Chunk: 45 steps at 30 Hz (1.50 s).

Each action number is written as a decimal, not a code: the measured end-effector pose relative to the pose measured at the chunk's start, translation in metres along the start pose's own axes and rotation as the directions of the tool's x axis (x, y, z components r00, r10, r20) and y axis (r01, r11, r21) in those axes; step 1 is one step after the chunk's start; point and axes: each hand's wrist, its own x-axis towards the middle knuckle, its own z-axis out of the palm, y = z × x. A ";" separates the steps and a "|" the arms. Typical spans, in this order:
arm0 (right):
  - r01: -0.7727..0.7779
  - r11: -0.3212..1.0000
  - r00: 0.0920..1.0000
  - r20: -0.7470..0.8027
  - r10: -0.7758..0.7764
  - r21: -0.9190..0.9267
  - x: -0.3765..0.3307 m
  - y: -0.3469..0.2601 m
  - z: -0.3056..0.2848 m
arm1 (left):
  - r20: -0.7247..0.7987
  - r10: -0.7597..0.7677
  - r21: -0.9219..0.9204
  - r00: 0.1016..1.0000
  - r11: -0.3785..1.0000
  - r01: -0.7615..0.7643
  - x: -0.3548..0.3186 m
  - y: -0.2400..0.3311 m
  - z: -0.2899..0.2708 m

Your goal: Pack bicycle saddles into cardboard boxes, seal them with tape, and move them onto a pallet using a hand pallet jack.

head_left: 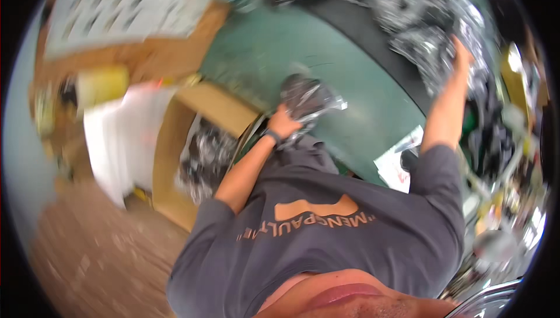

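My left hand [283, 124] is closed on a clear plastic bag [306, 93] with something dark inside, just over the green tabletop [361, 114]. What the dark contents are, I cannot make out. Far to the right, my right arm stretches out to a heap of clear plastic bags [417, 44] with dark contents. My right hand [462, 55] touches the heap's right part; its fingers are blurred and partly hidden, so their grip cannot be told. Beside my left forearm stands an open cardboard box [166, 155] holding more bagged dark items [207, 157].
White printed papers [399, 160] lie at the table's near right edge. A dark strip [379, 44] runs below the heap. At the far left, a pale sheet with rows of dark marks [122, 6] lies on a brown board. White sheeting [114, 143] hangs beside the box. Clutter fills the right side.
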 end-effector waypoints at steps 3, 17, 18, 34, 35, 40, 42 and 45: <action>-0.309 0.587 0.911 0.410 -0.044 0.749 -0.142 -0.059 0.000 | 0.052 0.037 -0.561 0.998 0.828 -0.002 -0.046 0.000 -0.023; 0.857 0.094 -0.375 0.738 -0.562 0.507 -0.851 -0.274 0.210 | -0.539 -0.571 -0.829 0.619 0.487 -0.273 -0.320 -0.374 -0.196; 0.829 -0.066 -0.509 0.699 -0.502 0.556 -0.893 -0.287 0.228 | -0.529 -0.628 -0.823 0.571 0.544 -0.164 -0.334 -0.438 -0.183; 0.147 -0.596 -0.989 0.134 -0.067 0.790 -1.221 -0.144 0.517 | -0.572 -0.702 -0.667 0.425 0.699 0.258 -0.347 -0.690 -0.130; 0.132 -0.620 -0.983 0.021 -0.183 0.774 -1.219 -0.150 0.517 | -0.636 -0.659 -0.590 0.402 0.751 0.296 -0.346 -0.693 -0.136; 0.327 -0.380 -0.843 0.084 -0.532 0.865 -1.150 -0.207 0.394 | -0.468 -0.781 -0.526 0.413 0.622 0.580 -0.392 -0.692 -0.141; 0.433 -0.229 -0.651 0.127 -0.748 0.872 -1.042 -0.263 0.331 | -0.613 -0.696 -0.359 0.374 0.667 0.652 -0.380 -0.613 -0.176; 0.809 0.180 -0.141 0.482 -0.865 0.560 -0.833 -0.318 0.231 | -0.847 -0.467 -0.270 0.254 0.790 0.551 -0.352 -0.522 -0.185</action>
